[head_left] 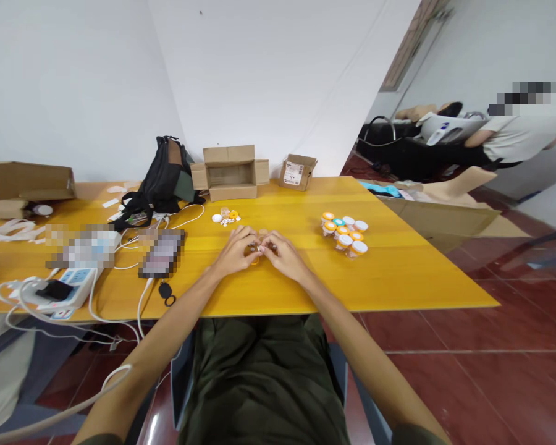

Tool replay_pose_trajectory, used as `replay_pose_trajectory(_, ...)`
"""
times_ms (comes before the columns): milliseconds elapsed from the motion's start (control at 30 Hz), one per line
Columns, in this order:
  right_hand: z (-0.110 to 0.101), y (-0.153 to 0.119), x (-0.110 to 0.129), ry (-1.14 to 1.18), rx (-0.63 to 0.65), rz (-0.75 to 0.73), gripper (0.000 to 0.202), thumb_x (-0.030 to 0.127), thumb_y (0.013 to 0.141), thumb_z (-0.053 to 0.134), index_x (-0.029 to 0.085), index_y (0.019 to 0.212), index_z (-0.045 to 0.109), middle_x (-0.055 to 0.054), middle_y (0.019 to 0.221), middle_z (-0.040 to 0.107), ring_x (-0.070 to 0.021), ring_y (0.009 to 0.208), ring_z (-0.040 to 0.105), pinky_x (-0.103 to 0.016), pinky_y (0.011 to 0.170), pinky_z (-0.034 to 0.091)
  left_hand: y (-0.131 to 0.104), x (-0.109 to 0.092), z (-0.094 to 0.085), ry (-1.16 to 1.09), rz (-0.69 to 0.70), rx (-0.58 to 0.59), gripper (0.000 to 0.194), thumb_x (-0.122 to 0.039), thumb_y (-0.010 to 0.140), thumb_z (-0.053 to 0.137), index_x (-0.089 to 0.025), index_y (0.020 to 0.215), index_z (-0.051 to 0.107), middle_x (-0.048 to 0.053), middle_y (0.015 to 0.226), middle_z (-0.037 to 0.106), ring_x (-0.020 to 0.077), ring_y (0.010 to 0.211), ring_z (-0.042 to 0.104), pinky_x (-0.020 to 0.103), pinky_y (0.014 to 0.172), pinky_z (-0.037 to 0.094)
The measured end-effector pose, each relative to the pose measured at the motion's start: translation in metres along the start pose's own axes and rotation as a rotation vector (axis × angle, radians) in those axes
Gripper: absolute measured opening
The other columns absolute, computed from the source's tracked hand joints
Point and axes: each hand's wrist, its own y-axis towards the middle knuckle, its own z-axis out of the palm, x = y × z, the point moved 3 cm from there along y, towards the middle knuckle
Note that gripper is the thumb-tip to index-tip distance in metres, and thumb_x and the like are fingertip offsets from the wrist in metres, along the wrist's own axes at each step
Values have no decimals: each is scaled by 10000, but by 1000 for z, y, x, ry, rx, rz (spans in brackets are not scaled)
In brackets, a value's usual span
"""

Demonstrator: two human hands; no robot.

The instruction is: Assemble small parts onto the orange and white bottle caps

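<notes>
Over the middle of the yellow table, my left hand [238,250] and my right hand [280,254] meet fingertip to fingertip. Both are closed in a pinch around a small whitish piece [260,248], too small to name. Below the fingers an orange part [255,261] shows in part, and other bits there are hidden by my hands. Farther back lies a little pile of white and orange plastic parts [226,216]. To the right stands a cluster of several small clear jars [344,233] with orange, white and teal lids.
An open cardboard box [231,177], a smaller carton [298,172] and a black backpack [164,173] stand along the wall. On the left lie a phone [162,254], a power strip [74,287] and tangled white cables. A seated person [521,133] is at the far right, beyond a large carton [438,216].
</notes>
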Motion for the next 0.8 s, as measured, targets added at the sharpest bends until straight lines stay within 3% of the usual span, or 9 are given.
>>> replay_pose_trajectory(433, -2, -3, 5, -165, 43, -9, 121, 224, 945, 474, 256, 838, 520, -35, 911, 610, -203, 869, 598, -328, 806, 481, 0, 1, 1, 25, -7, 11, 146, -328, 942, 571, -224, 934, 674, 54, 958, 632, 216, 906, 549, 391, 852, 435)
replay_pose_trajectory(800, -3, -5, 4, -299, 4, -87, 155, 193, 943, 471, 261, 834, 557, -63, 923, 633, -233, 866, 596, -365, 798, 484, 0, 3, 1, 66, -2, 8, 156, -323, 943, 573, -222, 941, 692, 59, 988, 641, 220, 923, 549, 388, 839, 438)
